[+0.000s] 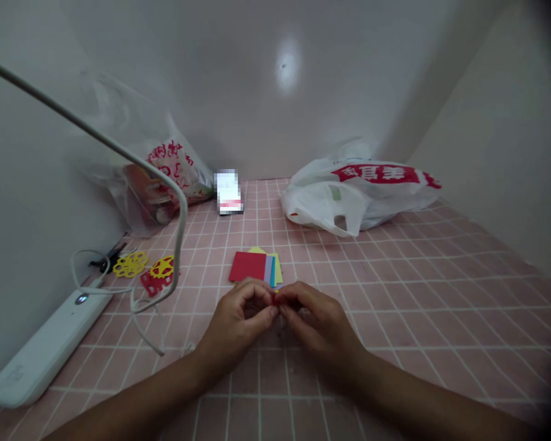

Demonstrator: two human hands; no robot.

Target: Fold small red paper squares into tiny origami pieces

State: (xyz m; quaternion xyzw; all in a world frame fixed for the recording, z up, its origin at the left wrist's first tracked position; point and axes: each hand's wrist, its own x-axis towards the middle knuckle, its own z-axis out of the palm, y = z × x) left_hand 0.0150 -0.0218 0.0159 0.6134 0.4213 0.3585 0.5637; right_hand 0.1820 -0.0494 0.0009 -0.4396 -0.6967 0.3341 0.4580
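Observation:
My left hand and my right hand meet above the table, thumbs and forefingers pinched together. Between their fingertips a small red piece shows, mostly covered, so its shape and kind cannot be made out. Just beyond the hands lies a loose stack of coloured paper squares, with a red sheet on top. Purple, blue and yellow edges stick out on its right side, and the near edge is partly hidden by my fingers.
Yellow cut-outs and a red cut-out lie at left, near black-handled scissors. A white power bank and cable are close by. Farther back are a lit phone and plastic bags.

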